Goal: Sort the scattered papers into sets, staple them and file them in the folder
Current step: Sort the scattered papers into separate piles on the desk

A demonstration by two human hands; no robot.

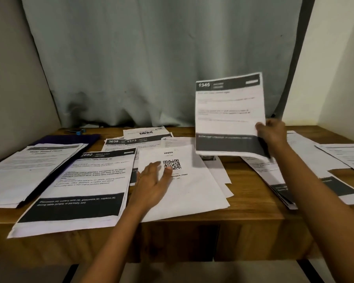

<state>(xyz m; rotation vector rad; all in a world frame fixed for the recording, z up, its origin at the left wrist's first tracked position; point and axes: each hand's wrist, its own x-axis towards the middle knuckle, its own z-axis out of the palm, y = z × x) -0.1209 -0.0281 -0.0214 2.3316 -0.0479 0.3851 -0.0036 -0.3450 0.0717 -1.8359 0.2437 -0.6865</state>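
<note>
My right hand (271, 132) holds up a sheet headed 1345 (227, 113) by its right edge, above the table. My left hand (151, 183) lies flat with fingers spread on a white sheet with a QR code (184, 193) at the table's middle. Left of it lies a sheet headed 2692 (82, 190). Behind them sit sheets headed 3638 (113, 142) and 1573 (138, 142), and a blinkit sheet (145, 132). A purple folder (70, 138) lies at the back left under a pile of papers (27, 170). A blue stapler (77, 131) rests behind the folder.
More papers (315, 170) spread over the right side of the wooden table (247, 201). A grey curtain (151, 58) hangs behind the table. Walls close in on the left and right. Some sheets overhang the table's front edge.
</note>
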